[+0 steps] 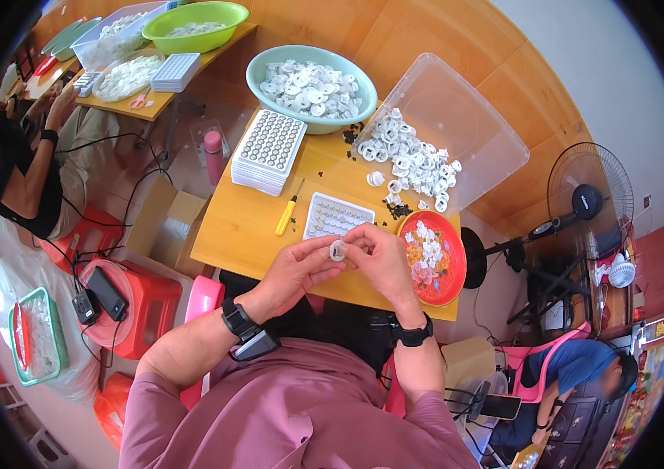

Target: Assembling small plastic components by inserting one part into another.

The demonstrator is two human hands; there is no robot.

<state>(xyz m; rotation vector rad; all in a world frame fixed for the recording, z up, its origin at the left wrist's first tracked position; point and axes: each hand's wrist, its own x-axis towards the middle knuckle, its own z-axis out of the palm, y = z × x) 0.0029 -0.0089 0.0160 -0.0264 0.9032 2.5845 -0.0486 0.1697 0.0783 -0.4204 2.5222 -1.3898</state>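
One small white ring point(336, 250) is pinched in the fingertips of the left hand point(297, 270) and the right hand point(385, 262), I see from far away. Both hands are just on the near side of the white tray point(344, 203) on the desk point(222, 234). Left of that tray I see a yellow screwdriver point(286, 217). Behind it is a blue bowl point(312, 123) of white bits. Right of it is a red plate point(441, 298).
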